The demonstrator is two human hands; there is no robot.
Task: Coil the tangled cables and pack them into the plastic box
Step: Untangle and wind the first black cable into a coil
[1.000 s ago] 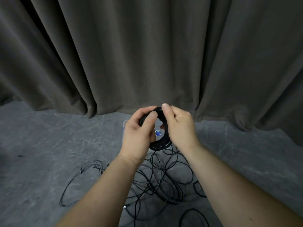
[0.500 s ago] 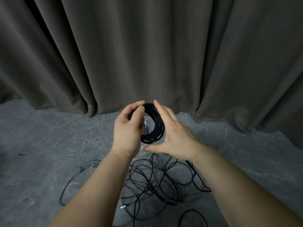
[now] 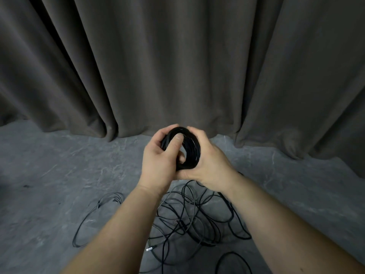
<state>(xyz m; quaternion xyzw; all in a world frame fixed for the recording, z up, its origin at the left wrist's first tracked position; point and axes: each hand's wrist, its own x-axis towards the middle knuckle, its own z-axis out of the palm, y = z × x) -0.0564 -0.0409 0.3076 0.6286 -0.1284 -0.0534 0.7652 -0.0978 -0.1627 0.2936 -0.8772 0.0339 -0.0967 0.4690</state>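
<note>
A black coiled cable is held up in front of me between both hands. My left hand grips its left side, thumb pressed across the front of the ring. My right hand cups the coil from the right and underneath, fingers curled behind it. Below my hands, a tangle of loose black cables sprawls on the grey floor, with one silver plug showing. The plastic box is hidden behind my hands.
A dark pleated curtain hangs along the back and meets the grey marbled floor. One cable loop lies out to the left; another loop lies at the bottom right.
My right hand, spread flat beside the coil half a second ago, has closed around its right side and bottom. The left hand keeps its grip on the coil.
</note>
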